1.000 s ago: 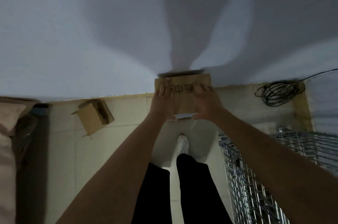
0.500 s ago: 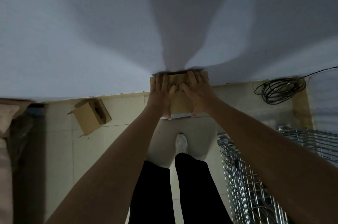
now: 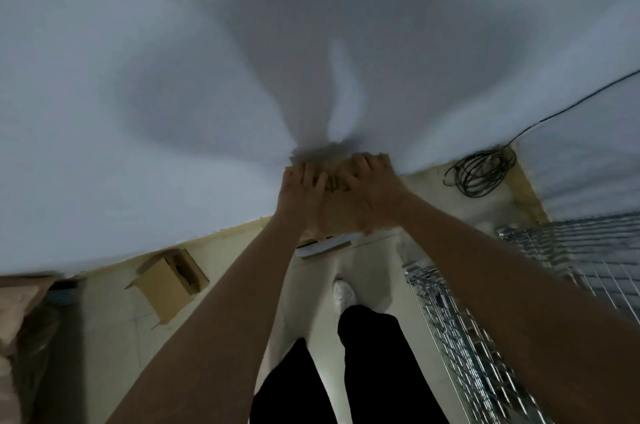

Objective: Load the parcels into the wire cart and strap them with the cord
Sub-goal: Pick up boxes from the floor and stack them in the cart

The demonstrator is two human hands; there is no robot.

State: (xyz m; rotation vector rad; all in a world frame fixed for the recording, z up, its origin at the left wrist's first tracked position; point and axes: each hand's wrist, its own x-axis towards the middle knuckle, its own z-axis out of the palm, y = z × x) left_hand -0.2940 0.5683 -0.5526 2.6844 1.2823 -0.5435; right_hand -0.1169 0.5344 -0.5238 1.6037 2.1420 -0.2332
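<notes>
Both hands, the left hand and right hand, hold a cardboard parcel against the white wall, beside the wire cart.

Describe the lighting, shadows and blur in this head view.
Head view: dim, bluish light; the wall carries broad, soft shadows fanning up from the parcel; both hands and the parcel print are motion-blurred; wide-angle distortion bends the wire cart and the floor edges.
</notes>
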